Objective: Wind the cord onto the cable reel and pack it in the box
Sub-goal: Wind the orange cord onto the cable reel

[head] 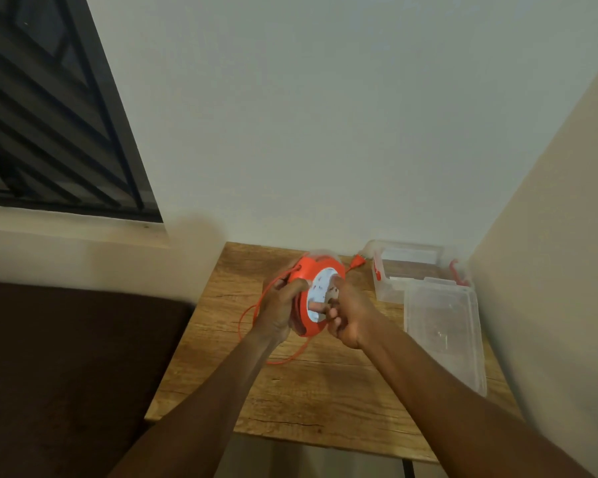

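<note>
Winding is the step in hand: I hold the cable reel (311, 298) up off the tabletop (311, 391), tilted with its white face toward me. My left hand (278, 310) has its grip curled round the orange rim on the reel's left side. My right hand (347, 315) is curled at the white face, fingers (320, 308) pinching what I take to be the winding knob, though the knob itself is hidden under them.

Much of the cord (277, 360) is not yet wound, judging by 1 loose loop hanging off the reel's left and trailing across the wood below it. The plug (356, 262) lies beyond the reel, just beside the box (390, 291).

Next I need to keep the left grip steady and turn with the right, so the loop feeds in without snagging.

For packing, the box sits open at the far right corner with its clear lid (444, 329) flat on the tabletop in front of it, close to the right wall (549, 270). Room is tight on that side; the open wood lies nearer me, and the left edge drops to a dark seat (66, 374).
</note>
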A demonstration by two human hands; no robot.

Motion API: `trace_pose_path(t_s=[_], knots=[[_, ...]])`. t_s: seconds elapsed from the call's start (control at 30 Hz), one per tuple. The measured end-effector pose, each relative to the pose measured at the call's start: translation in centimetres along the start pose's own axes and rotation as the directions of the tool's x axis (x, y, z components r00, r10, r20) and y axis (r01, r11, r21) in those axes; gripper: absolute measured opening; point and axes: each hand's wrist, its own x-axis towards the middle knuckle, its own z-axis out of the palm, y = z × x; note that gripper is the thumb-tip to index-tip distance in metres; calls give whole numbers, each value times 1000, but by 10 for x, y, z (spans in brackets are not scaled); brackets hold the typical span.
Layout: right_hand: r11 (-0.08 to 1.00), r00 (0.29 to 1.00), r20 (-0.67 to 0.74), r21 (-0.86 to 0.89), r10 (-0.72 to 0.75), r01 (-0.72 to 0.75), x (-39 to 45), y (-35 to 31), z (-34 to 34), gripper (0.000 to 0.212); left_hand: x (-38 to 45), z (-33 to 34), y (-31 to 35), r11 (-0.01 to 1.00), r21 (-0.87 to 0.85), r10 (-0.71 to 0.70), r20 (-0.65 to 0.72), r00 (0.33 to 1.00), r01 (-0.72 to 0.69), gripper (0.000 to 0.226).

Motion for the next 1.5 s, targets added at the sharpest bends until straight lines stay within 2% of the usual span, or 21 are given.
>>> trace_pose_path(t_s=[0.03, 0.07, 0.1, 0.17, 0.2, 0.23, 0.27, 0.37, 0.47, 0.67, 0.83, 0.93, 1.0, 1.07, 1.17, 1.27, 1.37, 1.43, 1.5], knots=[[992, 997, -28, -109, -74, 71, -2, 0, -2, 44, 2, -1, 2, 999, -36, 3, -31, 1000, -4, 26], [944, 976, -56, -273, -210, 187, -3, 1, -5, 42, 4, -2, 4, 998, -61, 0, -54, 999, -3, 35], [818, 919, -58, -481, -390, 316, -3, 4, -9, 39, 5, -3, 5, 997, -75, -8, -60, 998, 3, 44], [343, 714, 95, -828, -693, 443, -4, 12, -15, 39, 6, -3, 9, 996, -86, -25, -52, 998, 21, 59], [119, 630, 220, -885, -745, 450, -6, 14, -15, 45, 7, -3, 10, 995, -91, -36, -48, 998, 31, 66], [-50, 583, 333, -893, -741, 447, -7, 15, -15, 52, 7, -4, 11, 994, -100, -50, -38, 998, 46, 71], [-165, 564, 409, -886, -717, 433, -8, 14, -13, 56, 8, -6, 12, 992, -114, -65, -24, 998, 62, 71], [-296, 569, 480, -873, -668, 388, -11, 6, -12, 62, 9, -12, 12, 981, -157, -113, 33, 993, 117, 50], [-371, 569, 511, -859, -644, 351, -11, 1, -12, 60, 9, -15, 14, 974, -175, -130, 72, 989, 141, 47], [-422, 558, 570, -822, -604, 382, -10, -6, -12, 40, 9, -18, 21, 963, -203, -161, 101, 982, 178, 40], [-351, 554, 547, -834, -628, 425, -14, -15, -13, 56, 8, -19, 24, 955, -221, -167, 151, 974, 198, 40], [-325, 546, 470, -881, -694, 345, -18, -16, -7, 60, 7, -15, 24, 963, -194, -151, 178, 972, 186, 41], [-299, 548, 432, -900, -716, 318, -19, -15, -4, 59, 6, -13, 25, 970, -174, -137, 191, 972, 170, 51], [-265, 566, 415, -906, -713, 330, -19, -14, -1, 61, 7, -12, 24, 971, -175, -130, 194, 972, 164, 54], [-201, 611, 347, -934, -712, 296, -17, -11, 6, 69, 8, -10, 22, 974, -180, -106, 181, 978, 139, 41], [-85, 681, 254, -958, -686, 273, -9, -6, 11, 73, 7, -5, 21, 984, -150, -74, 138, 988, 95, 50], [99, 735, 242, -917, -633, 387, -4, -6, 9, 76, 6, -2, 19, 995, -86, -37, 81, 996, 44, 63], [295, 728, 211, -814, -652, 500, -2, -2, 5, 75, 5, 1, 19, 999, -53, 1, 51, 999, 2, 57], [439, 733, 145, -718, -665, 540, -1, 3, 2, 68, 5, 2, 17, 999, -24, 23, 36, 999, -22, 41]])
